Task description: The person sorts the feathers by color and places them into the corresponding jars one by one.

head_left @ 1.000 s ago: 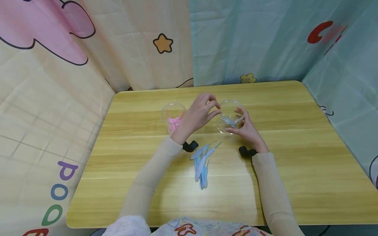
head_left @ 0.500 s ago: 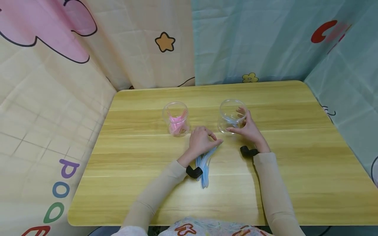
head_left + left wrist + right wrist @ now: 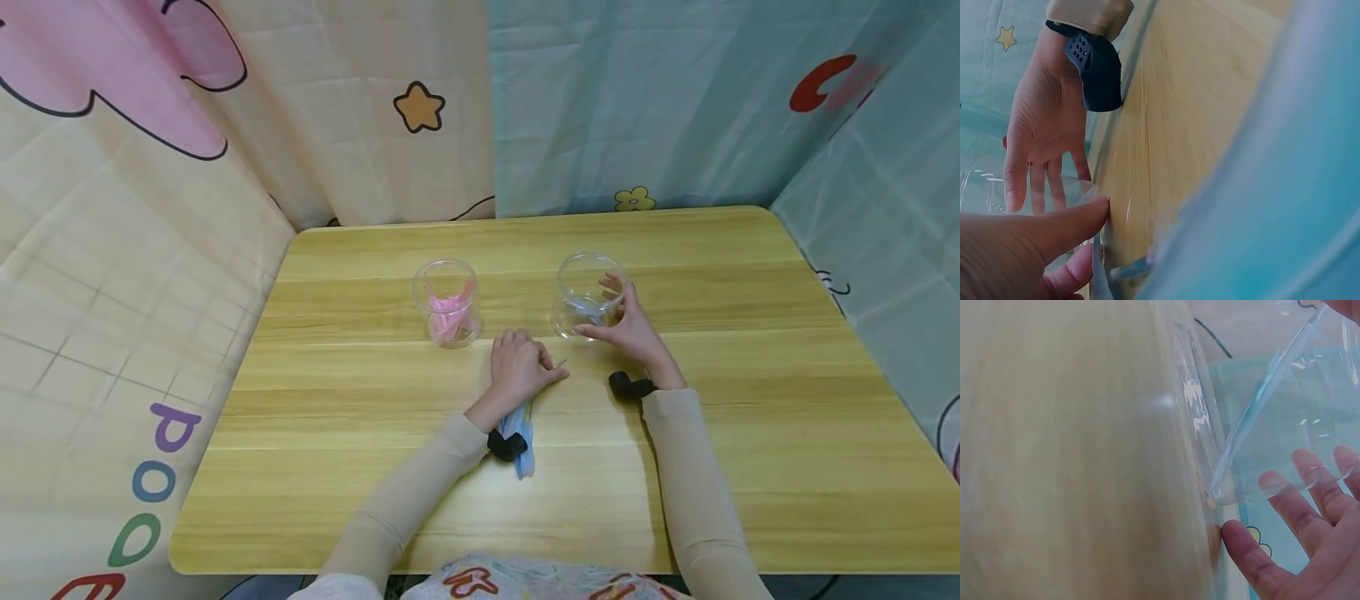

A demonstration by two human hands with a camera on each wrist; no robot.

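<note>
My left hand (image 3: 517, 367) lies low over a bundle of slim light-blue pieces (image 3: 524, 464) with thin pointed tips. Thumb and forefinger pinch one light-blue piece (image 3: 1101, 269) near its narrow end; the hand and wrist hide much of the bundle. With my right hand (image 3: 628, 332) I grip a clear plastic cup (image 3: 574, 292) from its right side, thumb in front and fingers behind. Something light blue (image 3: 588, 310) lies at the bottom of this cup. In the left wrist view, blurred pale blue fills the right side, close to the lens.
Another clear cup (image 3: 444, 287) stands to the left, with several pink pieces (image 3: 448, 318) inside. The wooden table (image 3: 360, 400) ends at the back against printed curtains (image 3: 420, 50). Each wrist wears a black camera mount (image 3: 630, 387).
My left hand has come down and back from beside the right-hand cup's rim to the blue bundle, and now pinches a piece there. My right hand stays on its cup.
</note>
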